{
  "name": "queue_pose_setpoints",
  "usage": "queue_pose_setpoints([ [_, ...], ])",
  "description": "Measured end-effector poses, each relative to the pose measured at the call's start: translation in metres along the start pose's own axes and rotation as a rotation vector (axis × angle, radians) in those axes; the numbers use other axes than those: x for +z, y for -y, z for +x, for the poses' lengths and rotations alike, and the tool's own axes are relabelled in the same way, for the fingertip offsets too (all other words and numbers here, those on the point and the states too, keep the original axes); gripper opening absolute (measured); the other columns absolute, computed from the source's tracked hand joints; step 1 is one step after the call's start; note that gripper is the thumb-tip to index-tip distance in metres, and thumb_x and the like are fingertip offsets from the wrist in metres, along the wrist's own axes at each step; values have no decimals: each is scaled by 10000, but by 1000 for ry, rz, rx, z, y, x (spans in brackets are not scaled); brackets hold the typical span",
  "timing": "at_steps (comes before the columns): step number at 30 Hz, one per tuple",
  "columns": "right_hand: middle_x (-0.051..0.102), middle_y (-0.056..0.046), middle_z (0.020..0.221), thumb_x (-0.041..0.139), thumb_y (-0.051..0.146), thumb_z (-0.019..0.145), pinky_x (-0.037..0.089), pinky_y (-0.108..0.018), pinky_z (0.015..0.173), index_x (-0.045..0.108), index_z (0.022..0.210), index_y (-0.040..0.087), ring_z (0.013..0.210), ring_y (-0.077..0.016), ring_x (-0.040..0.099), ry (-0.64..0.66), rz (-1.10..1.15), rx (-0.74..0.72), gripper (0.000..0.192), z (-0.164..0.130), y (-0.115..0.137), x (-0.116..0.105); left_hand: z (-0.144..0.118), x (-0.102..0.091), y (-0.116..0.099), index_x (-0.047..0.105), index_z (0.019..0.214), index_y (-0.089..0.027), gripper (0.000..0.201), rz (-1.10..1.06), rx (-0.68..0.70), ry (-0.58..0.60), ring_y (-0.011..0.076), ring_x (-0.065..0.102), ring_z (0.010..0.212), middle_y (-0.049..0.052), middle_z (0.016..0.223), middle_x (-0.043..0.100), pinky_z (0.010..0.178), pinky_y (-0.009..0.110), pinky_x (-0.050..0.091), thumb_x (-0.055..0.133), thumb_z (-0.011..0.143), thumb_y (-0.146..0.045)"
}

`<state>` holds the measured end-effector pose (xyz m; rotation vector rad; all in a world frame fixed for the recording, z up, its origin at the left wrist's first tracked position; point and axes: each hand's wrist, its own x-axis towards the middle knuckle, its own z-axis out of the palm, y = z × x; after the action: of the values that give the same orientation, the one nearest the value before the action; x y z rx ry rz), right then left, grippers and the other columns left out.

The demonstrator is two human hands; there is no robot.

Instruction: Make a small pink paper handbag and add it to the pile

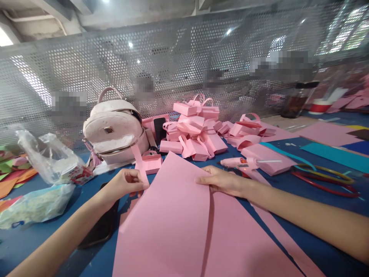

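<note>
While the right hand [221,181] presses fingers together on the pink sheet [173,223], the left hand [127,182] pinches a half-hidden strip [141,163].

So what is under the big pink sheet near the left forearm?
A dark flat phone-like slab lies on the blue table, its right edge tucked under the pink sheet. How far it reaches underneath is hidden.

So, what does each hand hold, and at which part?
The left hand pinches a pink strip at its lower end. The right hand lies on the top edge of the pink sheet; whether it grips it cannot be told.
</note>
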<state>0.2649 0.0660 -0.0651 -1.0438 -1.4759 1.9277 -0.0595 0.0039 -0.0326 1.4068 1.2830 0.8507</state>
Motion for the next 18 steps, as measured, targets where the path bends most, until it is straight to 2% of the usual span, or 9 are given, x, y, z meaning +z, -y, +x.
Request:
queue_pose_setpoints([
  [4, 762, -68, 896, 854, 574, 669, 595, -265, 725, 724, 915, 155, 800, -183, 722, 92, 22, -18, 503, -4, 3, 1, -2, 5, -6, 720, 623, -155, 281, -25, 43, -64, 89, 493, 464, -3, 526, 618, 434, 174, 332, 885, 617, -383],
  [8, 781, -95, 935, 855, 647, 588, 591, -372, 832, 728, 1000, 150, 826, -247, 743, 193, 10, -23, 659, -9, 3, 3, -3, 14, -7, 705, 617, -147, 322, -87, 59, -168, 58, 453, 459, -23, 552, 615, 454, 164, 338, 892, 621, -409],
  [11, 782, -106, 1031, 866, 643, 563, 555, -447, 936, 719, 1082, 169, 919, -295, 743, 248, 2, -36, 718, -12, 4, 4, -2, 17, -7, 697, 636, -147, 351, -153, 58, -237, 70, 506, 499, -33, 565, 625, 480, 160, 370, 925, 583, -409],
  [14, 750, -111, 1177, 858, 614, 609, 477, -481, 1054, 699, 1164, 189, 1083, -321, 703, 323, -37, -76, 717, -16, 7, 4, -3, 16, -4, 687, 669, -141, 372, -221, 53, -273, 78, 537, 537, -36, 601, 637, 495, 158, 397, 957, 555, -371],
  [16, 711, -121, 1265, 853, 612, 621, 438, -493, 1094, 673, 1222, 187, 1176, -336, 658, 375, -59, -100, 757, -18, 8, 5, -3, 14, 2, 685, 743, -132, 340, -271, 30, -277, 86, 557, 560, -30, 658, 644, 515, 174, 438, 922, 651, -358],
  [18, 682, -137, 1314, 845, 617, 628, 427, -501, 1102, 650, 1263, 180, 1230, -347, 624, 398, -37, -111, 795, -19, 7, 5, -3, 14, 10, 688, 929, -137, 260, -318, 4, -281, 129, 633, 686, 10, 855, 686, 616, 243, 535, 785, 845, -363],
])
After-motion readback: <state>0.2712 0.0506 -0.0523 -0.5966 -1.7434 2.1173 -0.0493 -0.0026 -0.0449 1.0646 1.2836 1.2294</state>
